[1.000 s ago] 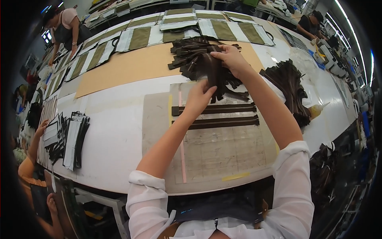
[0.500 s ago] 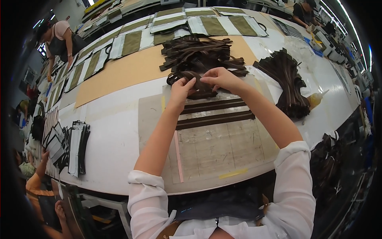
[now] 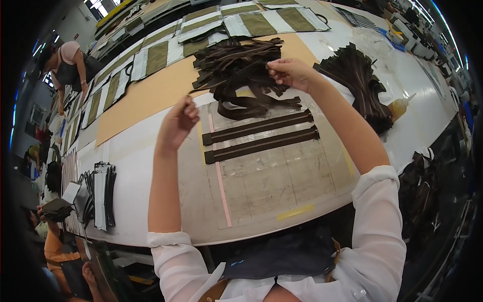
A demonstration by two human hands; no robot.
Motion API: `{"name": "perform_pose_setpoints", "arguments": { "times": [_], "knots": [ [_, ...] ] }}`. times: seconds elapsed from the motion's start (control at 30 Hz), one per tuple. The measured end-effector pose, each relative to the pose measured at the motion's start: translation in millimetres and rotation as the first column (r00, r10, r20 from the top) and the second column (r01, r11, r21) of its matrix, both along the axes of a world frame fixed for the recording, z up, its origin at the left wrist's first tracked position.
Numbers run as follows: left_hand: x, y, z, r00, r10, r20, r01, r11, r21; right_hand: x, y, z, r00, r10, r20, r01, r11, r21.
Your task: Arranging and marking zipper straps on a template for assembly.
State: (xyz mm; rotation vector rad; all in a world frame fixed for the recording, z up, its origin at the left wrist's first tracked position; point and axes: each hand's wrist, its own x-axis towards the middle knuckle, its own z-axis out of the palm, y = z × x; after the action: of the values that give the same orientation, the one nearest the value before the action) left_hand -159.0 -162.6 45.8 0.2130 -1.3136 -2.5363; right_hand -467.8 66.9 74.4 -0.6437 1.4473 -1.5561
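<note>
A dark brown zipper strip [image 3: 229, 82] is stretched between my two hands above the board. My left hand [image 3: 178, 122] pinches its left end, while my right hand [image 3: 292, 74] grips the other end, higher up and farther right. Two brown zippers [image 3: 259, 128] lie side by side across the grey, lined work board [image 3: 271, 186]. Just beyond them, loose zippers [image 3: 239, 106] curl over the board's far edge. Behind these is a heaped pile of zippers [image 3: 231, 54], partly covered by the held strip.
A gathered zipper bundle [image 3: 354, 83] lies at right beside a yellowish squeeze bottle [image 3: 401, 106]. Green-and-white fabric panels [image 3: 261, 23] line the far side, behind tan card [image 3: 136, 106]. Stacked pieces [image 3: 104, 196] stand at left; co-workers [image 3: 70, 63] are on the left side.
My hands have moved apart, left hand leftward and nearer, right hand slightly up, drawing the zipper out straight between them. The view has shifted slightly. A co-worker at lower left has lifted dark pieces.
</note>
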Motion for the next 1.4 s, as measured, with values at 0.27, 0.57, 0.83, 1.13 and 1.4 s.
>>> {"name": "perform_pose_setpoints", "arguments": {
  "times": [0.27, 0.57, 0.83, 1.13, 1.4],
  "knots": [
    [71.3, -69.2, 49.5, 0.939, 0.16, -0.305, -0.07, 0.956, 0.286, -45.2, 23.3, 23.5, 0.967, -0.012, 0.256, 0.076, 0.967, -0.242],
    [119.2, -57.0, 104.8, 0.862, 0.32, -0.394, -0.271, 0.946, 0.175, -20.2, 50.5, 40.1, 0.99, 0.041, 0.135, -0.013, 0.979, -0.202],
    [122.2, -1.3, 140.8, 0.811, 0.512, -0.283, -0.494, 0.859, 0.137, 10.5, 92.8, 33.1, 0.981, 0.158, -0.114, -0.158, 0.987, 0.011],
    [58.8, 149.7, 160.5, 0.986, 0.154, -0.068, -0.168, 0.867, -0.47, 92.4, 217.2, 29.7, 0.762, 0.582, -0.283, -0.433, 0.783, 0.446],
    [-16.3, 157.1, 69.2, 0.926, 0.267, 0.267, 0.263, 0.053, -0.963, 112.3, 229.0, 18.7, 0.369, 0.444, -0.817, 0.036, 0.871, 0.49]
  ]
}}
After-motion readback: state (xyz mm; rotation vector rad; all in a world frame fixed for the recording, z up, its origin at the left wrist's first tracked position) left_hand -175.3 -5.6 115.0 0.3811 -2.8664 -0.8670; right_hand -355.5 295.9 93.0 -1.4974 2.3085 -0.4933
